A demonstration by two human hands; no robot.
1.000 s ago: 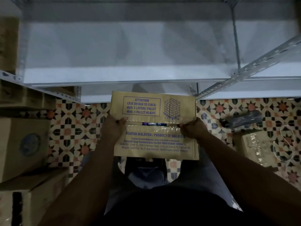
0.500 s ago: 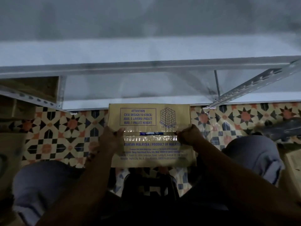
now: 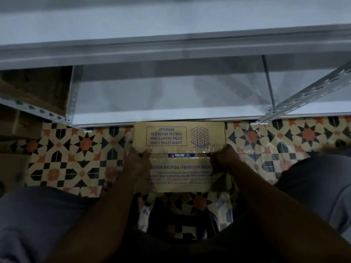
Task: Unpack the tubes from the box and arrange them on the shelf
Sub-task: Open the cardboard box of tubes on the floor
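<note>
My knees (image 3: 34, 221) in grey cloth sit at either side of the view, and my forearms run forward between them to the box (image 3: 179, 149) on the patterned floor tiles (image 3: 76, 158). It is a brown cardboard box, its two top flaps meeting along a seam under shiny clear tape. The near flap is printed in blue with "PRODUCT OF MALAYSIA" and smaller lines I cannot read; the far flap carries a framed stacking notice and a drawing of a loaded pallet. My left hand (image 3: 137, 158) grips the seam at its left end, fingers curled over the edge, and my right hand (image 3: 223, 157) grips it at the right end. Between them the flaps gape slightly, showing something blue and white inside (image 3: 181, 155). The box's far edge lies just beside the front edge of the lowest white shelf (image 3: 171, 103).
</note>
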